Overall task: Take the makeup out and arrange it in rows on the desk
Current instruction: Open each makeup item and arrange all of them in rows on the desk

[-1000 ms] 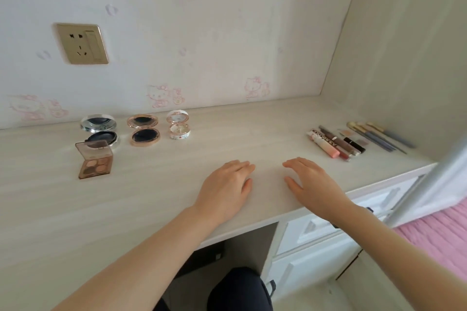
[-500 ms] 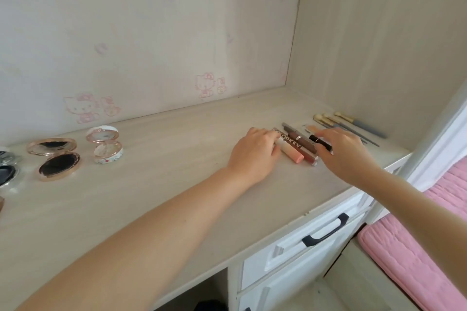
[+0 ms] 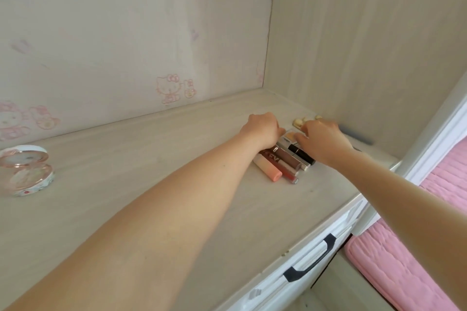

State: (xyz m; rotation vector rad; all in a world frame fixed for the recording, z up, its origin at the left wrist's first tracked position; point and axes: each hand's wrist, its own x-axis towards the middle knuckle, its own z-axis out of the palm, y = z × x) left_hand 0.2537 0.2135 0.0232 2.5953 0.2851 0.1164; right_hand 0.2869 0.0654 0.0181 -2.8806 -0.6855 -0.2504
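A row of lip tubes lies side by side on the pale wooden desk (image 3: 156, 184): a peach tube (image 3: 268, 171), a red gloss (image 3: 288, 172), a brown gloss (image 3: 288, 158) and a black lipstick (image 3: 302, 153). My left hand (image 3: 262, 130) sits knuckles-up over the tubes' far ends, its fingertips hidden. My right hand (image 3: 324, 140) hovers over the right side of the row, fingers loosely bent, thumb beside a small beige item (image 3: 290, 136). Behind it lie several makeup brushes (image 3: 298, 122), mostly covered; one blue handle (image 3: 356, 135) shows.
An open pink compact (image 3: 27, 171) stands at the far left of the desk. A side wall panel (image 3: 366, 58) closes the right end. Below the front edge is a white drawer with a black handle (image 3: 310, 262); a pink mattress (image 3: 409, 260) lies at the right.
The view has swung right, dropping the other compacts out of frame. Both hands reached further back, from the near part of the tube row to its far ends.
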